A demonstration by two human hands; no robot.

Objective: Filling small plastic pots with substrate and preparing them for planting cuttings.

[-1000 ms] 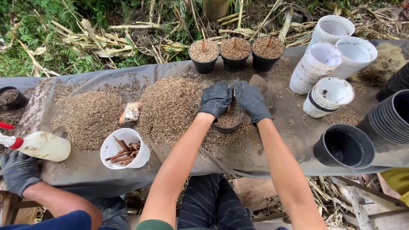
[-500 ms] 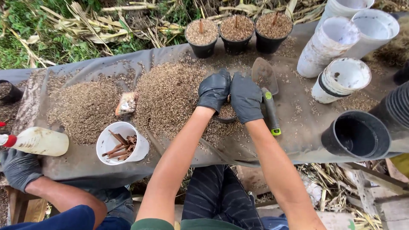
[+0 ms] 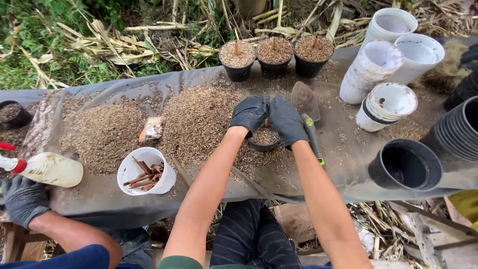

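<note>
Black gloves: we wear them on both hands, at the centre of the frame.
Left hand (image 3: pixel 250 113): curled over the near-left rim of the small black pot (image 3: pixel 263 141), fingers bent down into its husk fill; we cannot tell whether they pinch anything.
Right hand (image 3: pixel 287 119): cupped against the left hand, fingers pressed together over the pot's right rim.
Pot: it sits centre frame on the grey sheet (image 3: pixel 323 164), under both hands, filled with brown husk; a short stick stands between our hands.
Husk heap (image 3: pixel 199 119): just left of the pot, touching it; a second heap (image 3: pixel 104 132) lies further left.
Trowel (image 3: pixel 307 112): just right of our right hand, blade toward the upper frame, green-tipped handle toward us.
Filled pots (image 3: pixel 273 56): three black ones in a row at upper centre, each with a stick.
White bucket (image 3: pixel 147 172): lower left of centre, holding brown sticks.
White pots (image 3: pixel 386 65): stacks lying at upper right.
Empty black pots (image 3: pixel 406 164): right edge.
Other person's gloved hand (image 3: pixel 22 199): lower left, beside a spray bottle (image 3: pixel 47 169).
</note>
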